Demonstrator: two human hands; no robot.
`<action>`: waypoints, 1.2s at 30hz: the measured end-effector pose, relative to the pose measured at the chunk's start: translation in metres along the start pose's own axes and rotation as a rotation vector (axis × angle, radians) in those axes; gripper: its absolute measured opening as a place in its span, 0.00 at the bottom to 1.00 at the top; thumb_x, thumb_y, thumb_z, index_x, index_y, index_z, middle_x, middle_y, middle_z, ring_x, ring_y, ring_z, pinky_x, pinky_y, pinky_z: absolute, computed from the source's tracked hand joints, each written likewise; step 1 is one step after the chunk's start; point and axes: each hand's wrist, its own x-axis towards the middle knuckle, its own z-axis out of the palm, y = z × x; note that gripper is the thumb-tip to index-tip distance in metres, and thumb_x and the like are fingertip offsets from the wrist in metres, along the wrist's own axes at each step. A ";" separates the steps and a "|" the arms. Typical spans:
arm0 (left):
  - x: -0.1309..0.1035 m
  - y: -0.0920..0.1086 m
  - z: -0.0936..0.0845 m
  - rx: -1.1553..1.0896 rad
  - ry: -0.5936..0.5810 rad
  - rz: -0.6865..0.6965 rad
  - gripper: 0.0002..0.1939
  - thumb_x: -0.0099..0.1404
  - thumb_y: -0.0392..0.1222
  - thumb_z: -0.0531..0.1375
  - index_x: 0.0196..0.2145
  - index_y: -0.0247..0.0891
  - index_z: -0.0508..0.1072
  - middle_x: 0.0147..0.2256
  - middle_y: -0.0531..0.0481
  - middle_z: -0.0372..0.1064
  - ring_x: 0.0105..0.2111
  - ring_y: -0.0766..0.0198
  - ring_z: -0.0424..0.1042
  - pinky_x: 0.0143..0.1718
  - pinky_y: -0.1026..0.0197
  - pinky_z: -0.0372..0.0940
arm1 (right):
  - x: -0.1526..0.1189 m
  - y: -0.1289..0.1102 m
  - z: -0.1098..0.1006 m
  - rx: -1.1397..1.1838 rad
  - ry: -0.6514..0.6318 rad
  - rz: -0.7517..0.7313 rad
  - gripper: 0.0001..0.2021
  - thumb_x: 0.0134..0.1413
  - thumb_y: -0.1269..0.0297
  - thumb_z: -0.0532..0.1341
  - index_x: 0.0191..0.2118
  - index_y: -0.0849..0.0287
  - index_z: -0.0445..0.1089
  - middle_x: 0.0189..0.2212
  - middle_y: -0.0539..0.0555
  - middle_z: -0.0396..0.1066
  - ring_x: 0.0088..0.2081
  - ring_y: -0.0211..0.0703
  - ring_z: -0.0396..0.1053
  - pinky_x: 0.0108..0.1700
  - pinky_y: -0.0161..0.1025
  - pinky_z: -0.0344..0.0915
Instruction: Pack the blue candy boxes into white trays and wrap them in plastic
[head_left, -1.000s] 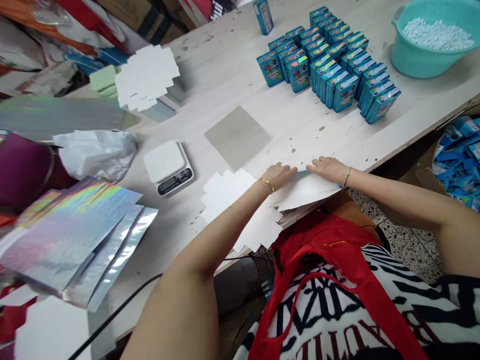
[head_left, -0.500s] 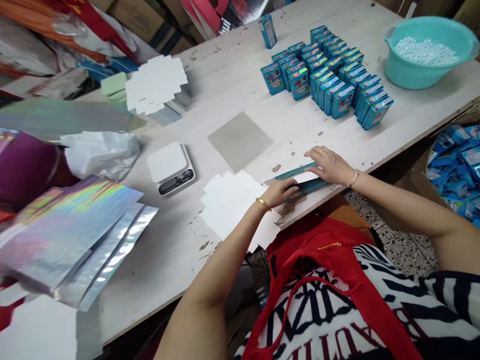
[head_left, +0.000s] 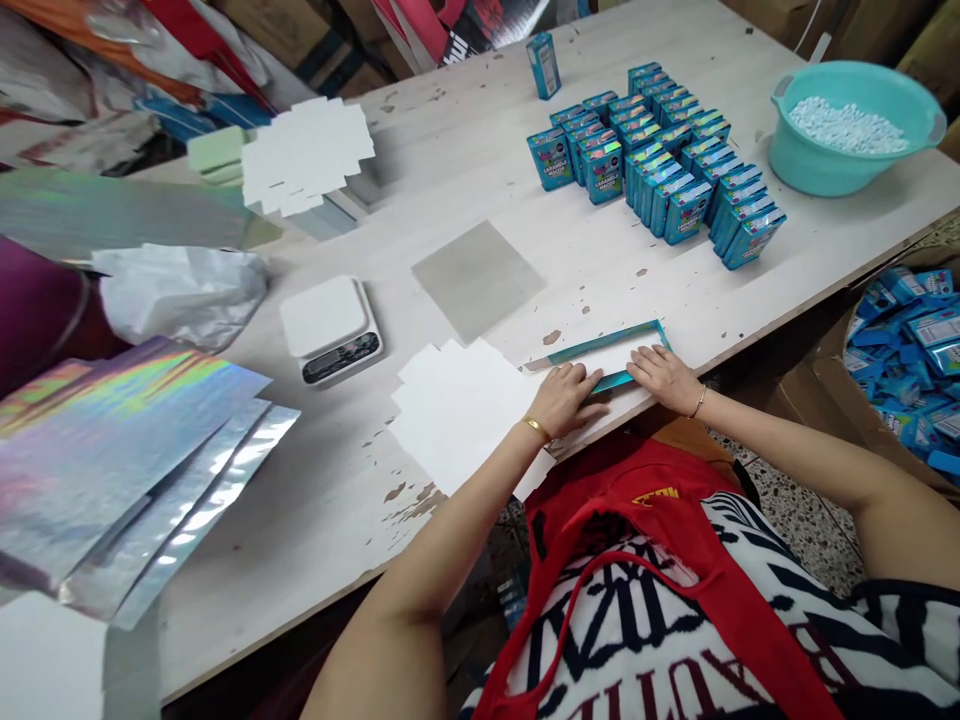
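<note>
A long, shallow cardboard box point(head_left: 611, 352), blue outside and white inside, lies at the table's front edge. Its far wall and right end stand up. My left hand point(head_left: 564, 398) is at the left part of the near wall, its curled fingers against the blue edge. Over the same wall, further right, my right hand point(head_left: 664, 378) has its fingertips hooked to the white inside. My palms cover part of the near wall, and the box's left end is hard to make out. White cut-out sheets point(head_left: 457, 410) lie in a pile just left of my left hand.
A white scale point(head_left: 330, 330) and a grey square sheet point(head_left: 480, 280) lie beyond the pile. Rows of blue candy packs point(head_left: 667, 150) stand at the back, near a turquoise basin point(head_left: 825, 170) of white pieces. Silvery sheets point(head_left: 142, 440) lie left. A carton of blue packs point(head_left: 915, 340) is at right.
My right hand has come down from above the box's far side to its near wall. The box's far wall and right end now show upright. My left hand stays close by.
</note>
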 end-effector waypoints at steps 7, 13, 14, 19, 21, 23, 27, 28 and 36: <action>-0.008 0.024 0.009 0.043 0.086 -0.166 0.18 0.71 0.47 0.50 0.51 0.37 0.70 0.44 0.36 0.68 0.45 0.48 0.65 0.44 0.49 0.58 | 0.005 -0.001 -0.012 0.048 -0.177 0.109 0.16 0.66 0.72 0.46 0.43 0.62 0.71 0.39 0.63 0.69 0.42 0.52 0.60 0.45 0.46 0.56; 0.006 0.022 -0.002 -0.045 -0.032 -0.243 0.13 0.69 0.47 0.54 0.38 0.37 0.73 0.39 0.40 0.70 0.41 0.52 0.68 0.40 0.53 0.59 | 0.022 0.002 -0.023 0.075 -0.334 0.161 0.12 0.64 0.64 0.56 0.43 0.69 0.71 0.42 0.67 0.68 0.44 0.54 0.61 0.44 0.44 0.57; 0.009 0.019 -0.004 -0.068 -0.058 -0.249 0.13 0.68 0.48 0.55 0.37 0.37 0.74 0.39 0.40 0.71 0.41 0.52 0.69 0.40 0.53 0.59 | 0.025 0.003 -0.025 0.078 -0.367 0.167 0.13 0.64 0.64 0.57 0.44 0.70 0.71 0.42 0.67 0.69 0.45 0.54 0.62 0.44 0.44 0.58; 0.024 0.002 -0.016 -0.197 -0.183 -0.205 0.12 0.65 0.48 0.58 0.33 0.37 0.75 0.36 0.44 0.74 0.38 0.55 0.70 0.40 0.54 0.56 | 0.037 0.008 -0.036 0.115 -0.512 0.177 0.13 0.64 0.62 0.58 0.45 0.69 0.72 0.44 0.66 0.70 0.48 0.52 0.65 0.46 0.41 0.58; 0.029 -0.006 -0.019 -0.248 -0.222 -0.181 0.12 0.63 0.49 0.59 0.31 0.38 0.75 0.32 0.48 0.74 0.34 0.59 0.69 0.39 0.56 0.55 | 0.042 0.011 -0.039 0.142 -0.566 0.168 0.14 0.65 0.61 0.58 0.43 0.68 0.73 0.44 0.65 0.71 0.48 0.51 0.66 0.45 0.40 0.58; 0.032 -0.012 -0.021 -0.301 -0.254 -0.173 0.13 0.62 0.50 0.60 0.28 0.38 0.75 0.28 0.51 0.73 0.31 0.62 0.68 0.38 0.58 0.55 | 0.046 0.014 -0.041 0.167 -0.611 0.159 0.14 0.65 0.60 0.57 0.42 0.67 0.74 0.44 0.65 0.71 0.47 0.50 0.66 0.45 0.40 0.58; 0.035 -0.021 -0.022 -0.473 -0.297 -0.177 0.14 0.61 0.51 0.59 0.30 0.38 0.76 0.25 0.54 0.72 0.28 0.65 0.66 0.37 0.60 0.56 | 0.052 0.018 -0.043 0.199 -0.657 0.167 0.14 0.64 0.58 0.58 0.42 0.65 0.74 0.45 0.65 0.70 0.49 0.51 0.66 0.45 0.40 0.58; 0.035 -0.022 -0.022 -0.529 -0.298 -0.179 0.13 0.61 0.51 0.59 0.32 0.38 0.76 0.26 0.54 0.72 0.29 0.65 0.66 0.37 0.61 0.56 | 0.053 0.019 -0.043 0.207 -0.660 0.170 0.14 0.64 0.58 0.58 0.42 0.65 0.74 0.46 0.65 0.70 0.49 0.51 0.65 0.45 0.40 0.58; 0.023 -0.008 -0.013 -0.520 -0.181 -0.280 0.11 0.58 0.45 0.59 0.37 0.37 0.74 0.30 0.51 0.72 0.29 0.64 0.66 0.34 0.62 0.59 | 0.048 0.018 -0.042 0.241 -0.629 0.138 0.13 0.62 0.59 0.60 0.43 0.65 0.74 0.44 0.64 0.71 0.47 0.51 0.66 0.43 0.39 0.57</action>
